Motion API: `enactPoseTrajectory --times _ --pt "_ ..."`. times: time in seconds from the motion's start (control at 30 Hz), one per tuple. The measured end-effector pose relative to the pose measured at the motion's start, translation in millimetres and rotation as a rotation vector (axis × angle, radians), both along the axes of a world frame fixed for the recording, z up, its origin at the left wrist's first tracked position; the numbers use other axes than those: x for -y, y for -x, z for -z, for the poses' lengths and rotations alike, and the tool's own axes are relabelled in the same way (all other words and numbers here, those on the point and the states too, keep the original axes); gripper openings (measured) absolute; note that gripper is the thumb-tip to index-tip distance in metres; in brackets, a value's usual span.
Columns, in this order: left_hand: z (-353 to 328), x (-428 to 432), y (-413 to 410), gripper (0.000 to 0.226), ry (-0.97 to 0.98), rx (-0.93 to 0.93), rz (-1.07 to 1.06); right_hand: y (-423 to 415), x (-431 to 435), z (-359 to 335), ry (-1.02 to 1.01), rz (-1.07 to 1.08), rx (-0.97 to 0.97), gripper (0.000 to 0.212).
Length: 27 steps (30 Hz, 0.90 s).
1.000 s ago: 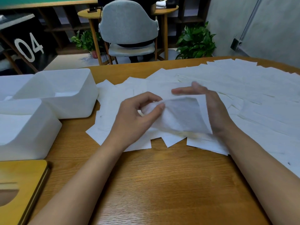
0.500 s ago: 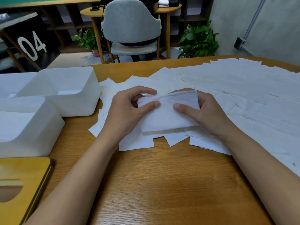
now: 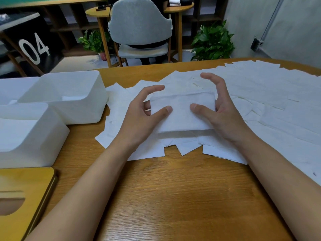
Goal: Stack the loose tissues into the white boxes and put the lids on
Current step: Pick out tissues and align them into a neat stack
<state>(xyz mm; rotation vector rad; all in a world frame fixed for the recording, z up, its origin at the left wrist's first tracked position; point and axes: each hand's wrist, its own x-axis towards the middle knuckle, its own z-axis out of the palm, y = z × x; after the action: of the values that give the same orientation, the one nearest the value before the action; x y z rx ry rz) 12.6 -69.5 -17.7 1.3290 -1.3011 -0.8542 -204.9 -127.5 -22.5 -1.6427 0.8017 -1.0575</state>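
Note:
A small stack of folded white tissues (image 3: 182, 113) lies on top of the loose tissues (image 3: 271, 101) spread over the wooden table (image 3: 173, 197). My left hand (image 3: 139, 117) holds the stack's left end, thumb on top and fingers curled at the edge. At the right end my right hand (image 3: 225, 113) does the same, its index finger lifted. Two open white boxes stand to the left: the far box (image 3: 69, 101) has a few tissues at its bottom, and the near box (image 3: 33, 136) is beside it.
A wooden lid (image 3: 24, 197) with an oval slot lies at the table's front left corner. Another white box (image 3: 15, 87) shows at the far left. Beyond the table stand a grey chair (image 3: 140, 26) and potted plants (image 3: 213, 42).
The tissue that I held up between both hands has been folded down and laid onto the stack. My fingers have spread to the stack's two ends, thumbs on top.

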Motion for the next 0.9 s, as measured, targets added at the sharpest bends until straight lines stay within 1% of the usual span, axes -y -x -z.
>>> enactPoseTrajectory --times 0.03,0.07,0.13,0.17,0.3,0.4,0.43,0.5,0.57,0.6,0.67,0.8,0.9 --pt "0.8 0.0 1.8 0.046 0.026 0.012 -0.033 0.5 -0.2 -1.2 0.002 -0.02 0.002 0.062" --pt "3.0 1.0 3.0 0.046 0.049 0.028 -0.059 1.3 0.2 -1.6 0.016 -0.045 -0.016 0.056" --pt "7.4 2.8 3.8 0.049 0.078 0.045 -0.071 2.0 1.1 -1.0 0.064 -0.055 -0.116 0.037" --pt "8.9 3.5 3.6 0.05 0.09 0.056 -0.072 2.5 2.0 0.4 0.073 -0.038 -0.157 0.032" --pt "14.1 6.0 1.5 0.05 0.148 0.15 -0.122 3.8 3.9 3.5 0.052 0.036 -0.189 0.031" --pt "13.6 4.1 0.1 0.041 0.266 0.354 -0.158 6.8 9.8 6.1 0.04 0.157 -0.167 0.032" --pt "12.9 3.2 -0.5 0.036 0.3 0.406 -0.109 7.3 10.8 6.4 0.037 0.188 -0.16 0.033" --pt "13.0 1.6 -0.5 0.027 0.295 0.514 0.088 6.9 10.4 6.0 0.034 0.216 -0.162 0.033" --pt "17.6 1.3 1.0 0.028 0.218 0.694 0.275 5.8 9.2 5.3 0.039 0.216 -0.18 0.033" --pt "20.2 1.4 2.2 0.03 0.174 0.745 0.322 5.5 9.1 5.2 0.044 0.213 -0.188 0.034" --pt "23.2 1.4 2.9 0.03 0.138 0.745 0.337 5.2 9.0 5.8 0.056 0.208 -0.195 0.034" --pt "26.0 2.2 4.1 0.016 0.205 0.745 0.315 5.5 8.9 6.8 0.064 0.196 -0.208 0.034" --pt "28.4 0.7 8.3 0.012 0.282 0.742 0.267 4.8 8.4 6.2 0.071 0.178 -0.24 0.034"
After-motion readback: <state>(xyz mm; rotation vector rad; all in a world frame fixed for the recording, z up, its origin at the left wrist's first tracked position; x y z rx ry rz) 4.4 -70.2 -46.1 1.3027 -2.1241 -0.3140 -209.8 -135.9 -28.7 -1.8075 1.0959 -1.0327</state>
